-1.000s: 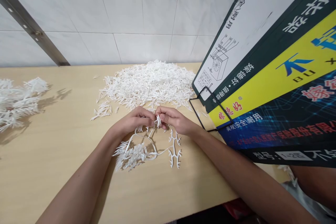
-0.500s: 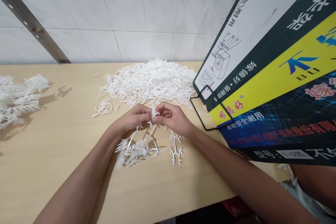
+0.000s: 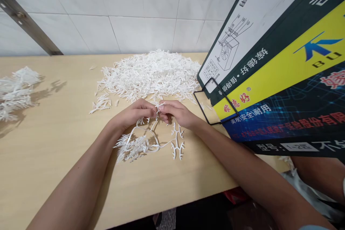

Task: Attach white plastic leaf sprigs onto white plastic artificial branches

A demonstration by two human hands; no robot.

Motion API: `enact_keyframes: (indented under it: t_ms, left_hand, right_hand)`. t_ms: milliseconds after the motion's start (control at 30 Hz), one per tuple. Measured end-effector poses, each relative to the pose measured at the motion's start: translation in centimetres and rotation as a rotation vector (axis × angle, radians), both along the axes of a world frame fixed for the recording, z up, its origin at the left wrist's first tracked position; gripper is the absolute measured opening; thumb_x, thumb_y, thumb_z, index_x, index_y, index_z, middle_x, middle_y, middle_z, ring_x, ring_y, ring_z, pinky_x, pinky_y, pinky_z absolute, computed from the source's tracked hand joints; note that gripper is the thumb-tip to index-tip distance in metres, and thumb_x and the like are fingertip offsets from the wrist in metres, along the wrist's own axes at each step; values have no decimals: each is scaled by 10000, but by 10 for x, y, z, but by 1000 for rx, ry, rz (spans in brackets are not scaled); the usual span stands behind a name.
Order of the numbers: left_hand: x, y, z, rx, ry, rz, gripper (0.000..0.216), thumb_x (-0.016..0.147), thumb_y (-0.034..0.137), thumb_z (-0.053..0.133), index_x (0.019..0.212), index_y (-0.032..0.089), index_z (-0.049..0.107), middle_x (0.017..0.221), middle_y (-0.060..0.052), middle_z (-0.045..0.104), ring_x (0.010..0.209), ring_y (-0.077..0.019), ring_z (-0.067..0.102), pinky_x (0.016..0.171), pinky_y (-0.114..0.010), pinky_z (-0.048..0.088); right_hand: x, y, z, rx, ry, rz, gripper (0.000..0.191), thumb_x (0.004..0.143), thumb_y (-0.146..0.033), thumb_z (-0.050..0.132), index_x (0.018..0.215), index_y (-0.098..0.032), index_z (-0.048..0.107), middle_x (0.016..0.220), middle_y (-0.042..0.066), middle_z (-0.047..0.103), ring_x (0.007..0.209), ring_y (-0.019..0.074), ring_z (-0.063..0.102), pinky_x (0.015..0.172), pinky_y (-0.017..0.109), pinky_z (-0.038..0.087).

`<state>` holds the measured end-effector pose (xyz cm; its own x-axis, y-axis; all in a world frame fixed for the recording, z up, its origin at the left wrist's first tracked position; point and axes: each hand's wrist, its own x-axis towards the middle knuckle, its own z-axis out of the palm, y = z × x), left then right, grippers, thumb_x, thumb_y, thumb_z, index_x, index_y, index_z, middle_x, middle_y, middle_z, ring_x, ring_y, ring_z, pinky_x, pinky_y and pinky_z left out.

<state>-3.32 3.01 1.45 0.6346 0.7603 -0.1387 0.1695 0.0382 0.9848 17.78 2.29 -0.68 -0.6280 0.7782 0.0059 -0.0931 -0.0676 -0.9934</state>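
Note:
Near the table's middle, a white plastic branch frame point(image 3: 157, 145) lies below my hands. Feathery white sprigs point(image 3: 132, 146) cover its lower left arm, while the forked right arm point(image 3: 178, 145) is bare. My left hand point(image 3: 136, 113) is closed, thumb and fingers pinching an upper tip of the frame. Fingertips almost touching it, my right hand point(image 3: 178, 113) pinches a small white plastic sprig point(image 3: 159, 106) at that same tip. The fingers partly hide where sprig and tip meet.
A big heap of loose white sprigs point(image 3: 153, 73) lies just beyond my hands, with a few strays at its left. More white sprigs point(image 3: 17, 91) stand at the far left. A printed cardboard panel point(image 3: 269, 79) in a black wire stand point(image 3: 212, 122) leans at right; another person's arm point(image 3: 320, 176) shows below it.
My right hand's curled fingers have straightened and pressed in against the left fingertips. The sprig between them stood upright and now sits lower. The camera view has shifted slightly.

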Motion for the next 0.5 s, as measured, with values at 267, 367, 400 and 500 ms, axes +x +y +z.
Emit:
enact_keyframes:
  t_ms: [267,367,400,500]
  left_hand:
    - [-13,3,-5,-80,-53,35,331,698,250,661,487,192,413,483,65,291,468,-69,214,477,-260,153]
    - [-9,2,-3,-60,-37,37,331,747,272,669,520,184,445,500,60,312,479,-73,241,485,-260,180]
    - [-7,1,-2,-54,-26,36,340,768,286,674,531,182,453,507,58,324,483,-75,250,488,-262,187]
    - [-4,0,0,-23,0,24,346,804,313,705,574,173,488,538,47,365,509,-81,279,503,-266,205]
  right_hand:
    - [1,11,-7,22,174,-412,318,915,-493,690,854,-229,524,778,-29,551,591,115,525,597,280,515]
    - [-6,1,-9,227,-37,-442,358,924,-469,712,1189,-243,628,1163,69,674,811,155,649,638,271,531]
    - [-7,-2,-8,272,-83,-425,380,939,-458,700,1248,-245,636,1214,81,675,867,166,662,673,276,539]
    - [-9,-10,-5,330,-149,-386,365,918,-460,735,1183,-211,708,1057,69,714,860,182,672,708,290,537]
